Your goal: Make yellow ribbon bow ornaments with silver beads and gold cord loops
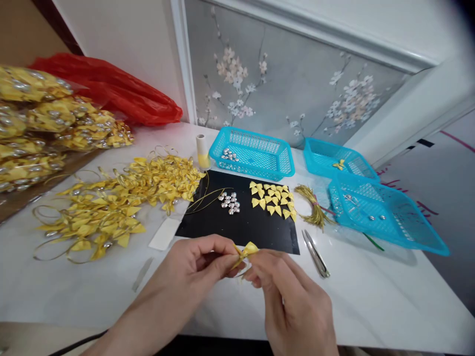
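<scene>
My left hand (202, 264) pinches one side of a small yellow ribbon bow (250, 247), just in front of the black mat. At the bow's other side, the fingers of my right hand (287, 284) are closed on it, and a thin cord shows below between the hands. Part of the bow is hidden by my fingertips. On the black mat (222, 232) lie a cluster of silver beads (230, 202) and rows of folded yellow bows (273, 198). Steel tweezers (315, 253) rest to the right of the mat.
A heap of yellow bows with gold cords (111, 202) spreads at the left, before bagged bows (48, 118) and a red plastic bag (122, 89). Blue baskets (252, 173) stand at the back and right. A gold cord bundle (309, 207) and a white spool (201, 148) flank the mat.
</scene>
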The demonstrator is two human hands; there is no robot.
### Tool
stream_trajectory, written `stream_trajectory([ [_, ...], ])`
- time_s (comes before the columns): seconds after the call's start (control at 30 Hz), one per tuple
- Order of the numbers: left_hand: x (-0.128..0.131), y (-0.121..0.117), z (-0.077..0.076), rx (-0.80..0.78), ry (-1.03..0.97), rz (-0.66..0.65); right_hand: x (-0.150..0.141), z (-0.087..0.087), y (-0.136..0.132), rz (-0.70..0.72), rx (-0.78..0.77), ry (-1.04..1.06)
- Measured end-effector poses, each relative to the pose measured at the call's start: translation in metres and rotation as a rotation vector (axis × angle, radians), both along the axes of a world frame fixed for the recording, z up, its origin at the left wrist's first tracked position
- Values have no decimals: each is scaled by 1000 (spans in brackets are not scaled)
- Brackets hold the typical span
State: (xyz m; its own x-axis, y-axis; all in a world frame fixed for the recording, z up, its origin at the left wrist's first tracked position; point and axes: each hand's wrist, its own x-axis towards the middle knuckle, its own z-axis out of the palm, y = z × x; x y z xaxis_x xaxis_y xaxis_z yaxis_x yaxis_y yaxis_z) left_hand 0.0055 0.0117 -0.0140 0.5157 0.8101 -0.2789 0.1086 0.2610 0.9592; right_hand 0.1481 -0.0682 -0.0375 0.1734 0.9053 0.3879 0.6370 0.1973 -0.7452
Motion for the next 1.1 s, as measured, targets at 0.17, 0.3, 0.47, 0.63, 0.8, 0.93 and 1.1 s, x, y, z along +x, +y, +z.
stream_trajectory([
  [0.17,-1,-2,-1,-81,29,54,6,-11,2,15,86,-139],
  [0.3,1,-3,-1,-122,6,76,7,-12,-1,34,109,-180],
  [0.47,1,-3,-3,-149,-15,77,7,-11,-2,44,115,-224],
  [0.63,0,-2,-5,-193,-26,70,9,-13,-1,51,117,-256],
  [0.8,-1,-3,-6,-209,-36,62,10,-14,0,84,144,-299],
  [0.93,-1,-2,-7,-220,-67,54,7,-13,0,58,127,-289],
  [1.1,0,0,-4,-320,-116,54,7,-11,2,71,49,-94],
])
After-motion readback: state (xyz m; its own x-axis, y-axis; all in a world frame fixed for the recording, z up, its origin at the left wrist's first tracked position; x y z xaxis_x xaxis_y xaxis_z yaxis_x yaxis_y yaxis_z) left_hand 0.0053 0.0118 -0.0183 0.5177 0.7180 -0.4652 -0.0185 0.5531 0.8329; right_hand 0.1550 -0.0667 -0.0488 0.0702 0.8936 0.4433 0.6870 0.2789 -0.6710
